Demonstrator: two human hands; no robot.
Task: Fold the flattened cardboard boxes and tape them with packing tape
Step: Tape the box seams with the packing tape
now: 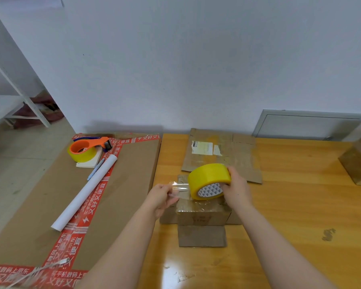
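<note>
Wooden table [300,205] fills the right of the view, and toward its left side sits the small cardboard box [202,215], flaps splayed out on the tabletop. Just above it is the yellow tape roll [208,180] (patterned core facing us), with the right hand [236,188] curled round its rim. The left hand [161,197] pinches the clear tape strip [180,185], drawn taut from the roll.

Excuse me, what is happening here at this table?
A person is taping a small cardboard box on the wooden table. The right grip holds a yellow tape roll just above the box. The left grip pinches the free end of the clear strip pulled out from the roll. A flattened box lies behind, not yet folded.
</note>
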